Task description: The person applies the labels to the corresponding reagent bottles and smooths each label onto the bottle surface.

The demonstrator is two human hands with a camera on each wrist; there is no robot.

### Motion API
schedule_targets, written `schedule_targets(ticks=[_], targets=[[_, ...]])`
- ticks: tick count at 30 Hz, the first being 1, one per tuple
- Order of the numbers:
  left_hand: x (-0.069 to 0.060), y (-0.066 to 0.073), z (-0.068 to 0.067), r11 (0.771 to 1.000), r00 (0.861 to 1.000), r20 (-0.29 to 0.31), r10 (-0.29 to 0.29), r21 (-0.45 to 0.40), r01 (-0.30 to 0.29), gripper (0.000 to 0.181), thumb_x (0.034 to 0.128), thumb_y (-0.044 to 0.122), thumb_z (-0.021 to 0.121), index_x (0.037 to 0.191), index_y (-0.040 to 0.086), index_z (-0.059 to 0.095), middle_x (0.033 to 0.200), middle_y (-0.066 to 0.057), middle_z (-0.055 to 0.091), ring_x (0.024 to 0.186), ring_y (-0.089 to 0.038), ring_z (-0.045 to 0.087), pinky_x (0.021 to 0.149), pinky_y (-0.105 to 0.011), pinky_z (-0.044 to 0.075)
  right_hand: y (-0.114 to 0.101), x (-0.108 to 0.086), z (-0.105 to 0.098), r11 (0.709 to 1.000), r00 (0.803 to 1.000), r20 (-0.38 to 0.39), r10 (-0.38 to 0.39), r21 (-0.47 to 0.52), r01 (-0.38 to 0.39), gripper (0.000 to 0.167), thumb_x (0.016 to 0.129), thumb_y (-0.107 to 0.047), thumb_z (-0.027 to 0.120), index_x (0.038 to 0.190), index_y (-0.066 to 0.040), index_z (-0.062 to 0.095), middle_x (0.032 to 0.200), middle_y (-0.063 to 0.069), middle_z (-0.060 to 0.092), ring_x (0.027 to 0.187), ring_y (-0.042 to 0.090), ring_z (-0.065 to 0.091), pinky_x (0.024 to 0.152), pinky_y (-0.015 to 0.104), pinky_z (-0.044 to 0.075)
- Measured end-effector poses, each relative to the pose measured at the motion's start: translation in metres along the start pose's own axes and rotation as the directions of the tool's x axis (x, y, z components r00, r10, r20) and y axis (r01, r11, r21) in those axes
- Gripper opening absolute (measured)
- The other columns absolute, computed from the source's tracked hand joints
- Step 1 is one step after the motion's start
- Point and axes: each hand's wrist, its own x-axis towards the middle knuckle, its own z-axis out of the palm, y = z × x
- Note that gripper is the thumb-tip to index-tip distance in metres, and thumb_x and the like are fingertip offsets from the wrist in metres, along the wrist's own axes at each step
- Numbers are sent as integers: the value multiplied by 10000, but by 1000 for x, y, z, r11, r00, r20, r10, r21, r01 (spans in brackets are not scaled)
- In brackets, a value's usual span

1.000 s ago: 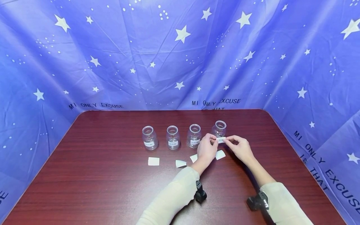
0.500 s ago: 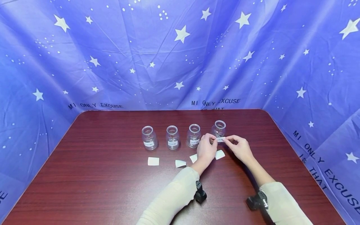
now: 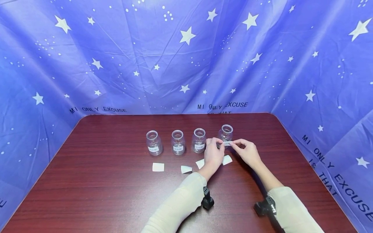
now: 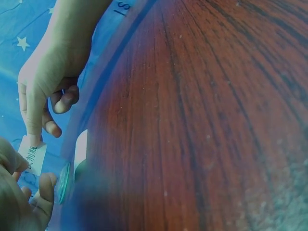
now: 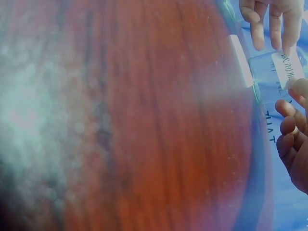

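A small white printed label (image 3: pixel 227 143) is stretched between my two hands, just before the rightmost glass jar (image 3: pixel 227 130). My left hand (image 3: pixel 214 155) pinches its left end, while my right hand (image 3: pixel 248 154) pinches the right end between thumb and fingertip. Dark characters show on the label (image 4: pixel 32 156) in the left wrist view. From the right wrist, the label (image 5: pixel 288 70) overlaps the jar's side (image 5: pixel 264 72); whether it touches the glass I cannot tell. My hands hide the jar's lower part in the head view.
To the left stand three labelled glass jars, the nearest one (image 3: pixel 199 140) beside my left hand, then a middle jar (image 3: pixel 178 142) and a far-left jar (image 3: pixel 153 143). Several white paper pieces, such as the left one (image 3: pixel 158 167), lie on the dark red table (image 3: pixel 102 181).
The label has risen slightly and tipped, so its printed face looks narrower from the head. Both hands keep their hold and barely move; the whole head view shifts slightly left.
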Motion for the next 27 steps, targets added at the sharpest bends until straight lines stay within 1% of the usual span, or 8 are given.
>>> schedule_targets(ticks=[5, 12, 16, 20, 27], targets=[[-1, 0, 1, 1000, 1000, 11, 1, 6, -1, 97, 873, 218, 614, 956, 171, 595, 1101, -33, 544, 829, -242, 644, 721, -310, 502, -1, 0, 0, 1000, 1000, 8, 8, 5, -8, 179, 837, -248, 699, 893, -78, 707, 718, 49, 663, 579, 3, 488, 551, 168, 412], [0, 1, 4, 1000, 999, 27, -27, 3, 27, 167, 869, 209, 616, 1014, 171, 543, 1085, -30, 536, 798, -254, 639, 692, -316, 499, 1, -1, 1, 1000, 1000, 4, -7, -8, 7, 158, 826, -234, 711, 883, -87, 708, 700, 37, 666, 566, 11, 491, 538, 170, 411], [1, 1, 5, 999, 999, 23, -42, 7, 42, 202, 879, 206, 612, 1051, 169, 511, 1072, -32, 535, 770, -268, 640, 672, -326, 498, 2, 0, 2, 1000, 1000, 0, -20, -5, 20, 160, 821, -232, 717, 881, -84, 708, 726, 48, 685, 573, 7, 492, 540, 169, 409], [1, 1, 5, 999, 999, 20, -48, -4, 48, 251, 886, 204, 604, 1101, 151, 486, 1092, -37, 537, 809, -272, 642, 697, -340, 502, 2, 0, 2, 1000, 1000, -12, -18, -5, 18, 161, 818, -231, 720, 876, -82, 706, 740, 56, 690, 571, 2, 478, 536, 172, 400], [3, 1, 5, 999, 999, 7, -37, -8, 37, 371, 883, 199, 603, 1207, 111, 444, 1151, -60, 529, 835, -267, 639, 707, -339, 510, 2, 1, 2, 1000, 999, -28, -22, -3, 22, 162, 802, -232, 736, 872, -90, 701, 739, 56, 683, 578, 16, 482, 543, 165, 399]])
